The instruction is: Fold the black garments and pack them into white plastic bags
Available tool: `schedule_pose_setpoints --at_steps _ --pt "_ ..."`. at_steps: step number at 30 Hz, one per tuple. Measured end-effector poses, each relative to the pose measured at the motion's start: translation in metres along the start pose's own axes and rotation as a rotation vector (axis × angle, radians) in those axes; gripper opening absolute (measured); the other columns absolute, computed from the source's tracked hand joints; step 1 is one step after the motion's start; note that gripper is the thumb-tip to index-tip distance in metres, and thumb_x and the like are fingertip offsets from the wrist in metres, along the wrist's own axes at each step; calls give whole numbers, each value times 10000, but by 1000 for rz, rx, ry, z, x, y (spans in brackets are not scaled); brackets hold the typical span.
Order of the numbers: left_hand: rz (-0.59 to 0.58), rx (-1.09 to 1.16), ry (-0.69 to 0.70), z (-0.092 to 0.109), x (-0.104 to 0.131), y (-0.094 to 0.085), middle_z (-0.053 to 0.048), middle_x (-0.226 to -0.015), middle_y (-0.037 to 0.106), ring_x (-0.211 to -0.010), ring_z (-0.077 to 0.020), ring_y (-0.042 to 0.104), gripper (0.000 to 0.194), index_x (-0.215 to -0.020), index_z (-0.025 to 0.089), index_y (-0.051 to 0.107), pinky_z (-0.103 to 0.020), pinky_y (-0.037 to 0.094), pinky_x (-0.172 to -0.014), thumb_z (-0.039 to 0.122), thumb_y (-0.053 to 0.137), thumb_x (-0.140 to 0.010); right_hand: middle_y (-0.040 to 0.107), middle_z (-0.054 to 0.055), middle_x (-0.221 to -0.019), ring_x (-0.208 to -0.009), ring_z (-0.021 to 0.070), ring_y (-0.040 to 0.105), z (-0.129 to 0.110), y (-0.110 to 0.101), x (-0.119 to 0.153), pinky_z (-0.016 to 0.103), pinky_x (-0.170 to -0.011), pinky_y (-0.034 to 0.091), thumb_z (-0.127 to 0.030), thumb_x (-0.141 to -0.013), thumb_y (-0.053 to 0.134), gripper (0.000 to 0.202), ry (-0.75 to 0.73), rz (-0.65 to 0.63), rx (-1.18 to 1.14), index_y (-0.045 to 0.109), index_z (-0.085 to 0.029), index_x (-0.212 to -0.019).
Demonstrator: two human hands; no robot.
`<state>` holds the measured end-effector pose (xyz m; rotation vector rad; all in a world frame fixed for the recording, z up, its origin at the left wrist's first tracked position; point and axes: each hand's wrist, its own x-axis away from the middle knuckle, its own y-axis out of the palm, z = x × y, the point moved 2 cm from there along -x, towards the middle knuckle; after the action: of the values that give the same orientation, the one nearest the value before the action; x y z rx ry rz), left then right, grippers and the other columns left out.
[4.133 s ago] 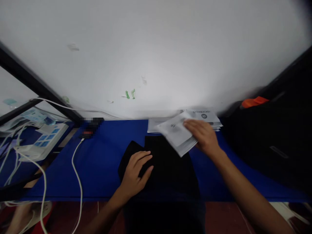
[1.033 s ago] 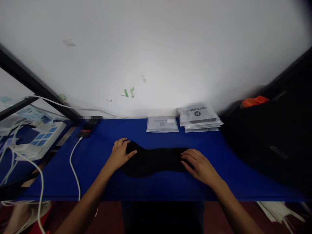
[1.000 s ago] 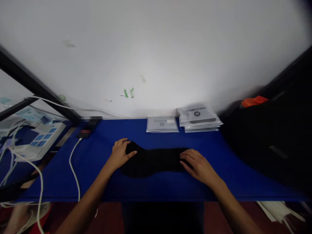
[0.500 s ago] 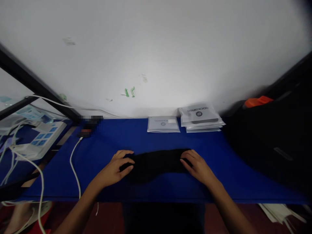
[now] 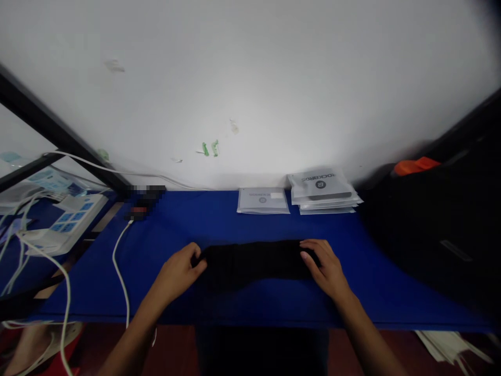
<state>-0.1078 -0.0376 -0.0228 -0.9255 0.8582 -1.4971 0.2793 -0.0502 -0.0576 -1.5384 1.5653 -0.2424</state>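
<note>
A: Where is the long, flat, black piece of cloth (image 5: 260, 261)?

B: It lies on the flat blue table (image 5: 176, 222), between the two hands.

A: What are the hands doing?

B: They are well apart, one at each end. The left hand (image 5: 178, 272) pinches the left end between its thumb and fingers. The right hand (image 5: 329, 267) bends over the right end and touches it, but no one can tell if it grips.

A: How can they do this well?

B: It seems best to hold both ends level and pull softly, the same on each side. The low edge looks a bit curved, and a hard tug might make it bunch up.

A: What else is near?

B: The thin, whitish plastic packet (image 5: 263, 204) and the pile of whitish plastic packets (image 5: 326, 193) sit farther back, not touching the cloth.
</note>
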Motion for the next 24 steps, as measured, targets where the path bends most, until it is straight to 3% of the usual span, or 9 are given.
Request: schedule_pose_setpoints --at_steps 3,7,9,12,15,18,20,22,24 --pt "157 76 -113 21 -9 -18 67 -588 540 -520 -159 542 148 -898 235 527 -258 377 -530 378 554 -874 665 101 -1149 -1104 272 602 -3 1 -1 477 -929 520 -334 -967 549 214 -51 -157 -41 606 -250 -1156" --pt "468 156 46 63 -22 -7 -18 -936 685 -835 -218 658 214 -1021 239 550 -311 484 -716 377 617 -873 643 108 -1246 -1191 282 569 -10 4 -3 484 -977 507 -388 -953 569 296 -125 -313 -107 605 -252 -1213" --pt "414 89 178 86 -27 17 -47 -986 698 -865 -238 658 169 -1046 231 579 -358 491 -777 314 593 -900 637 112 -1263 -1216 287 556 -10 4 -2 493 -996 496 -398 -950 573 317 -131 -334 -121 599 -250 -1230" --pt "156 56 389 106 -25 50 -81 -1098 702 -997 -269 656 247 -1133 209 591 -438 472 -918 328 603 -916 629 116 -1277 -1236 287 541 -8 4 -1 499 -1016 481 -389 -949 579 320 -119 -345 -131 591 -246 -1235" --pt "46 193 434 97 -15 60 -60 -1214 676 -1141 -254 615 308 -1230 247 568 -442 457 -1002 397 550 -961 622 114 -1287 -1248 284 529 -5 3 1 499 -1026 474 -379 -945 589 324 -103 -350 -145 583 -246 -1241" --pt "245 275 274 69 -6 55 -69 -1230 646 -1164 -242 589 289 -1238 250 554 -436 470 -1002 382 487 -990 616 115 -1292 -1254 281 528 -4 4 1 493 -1031 473 -378 -945 592 330 -90 -358 -171 579 -245 -1246" --pt "364 186 152 53 -3 55 -119 -1267 607 -1199 -307 544 413 -1255 211 539 -513 450 -1008 456 581 -925 613 120 -1294 -1259 282 530 -4 5 1 493 -1036 473 -379 -944 592 342 -88 -363 -195 573 -246 -1258" --pt "371 63 91 45 -4 59 -155 -1330 561 -1250 -386 476 533 -1222 188 561 -603 410 -1008 530 679 -830 611 127 -1296 -1264 289 531 -4 6 1 504 -1039 471 -388 -940 596 365 -91 -378 -220 562 -247 -1275" --pt "334 7 94 47 -10 63 -157 -1337 562 -1258 -416 459 433 -1085 185 612 -627 402 -993 497 714 -803 605 136 -1303 -1271 299 528 -6 7 1 520 -1040 467 -404 -933 602 391 -95 -407 -248 553 -246 -1288"
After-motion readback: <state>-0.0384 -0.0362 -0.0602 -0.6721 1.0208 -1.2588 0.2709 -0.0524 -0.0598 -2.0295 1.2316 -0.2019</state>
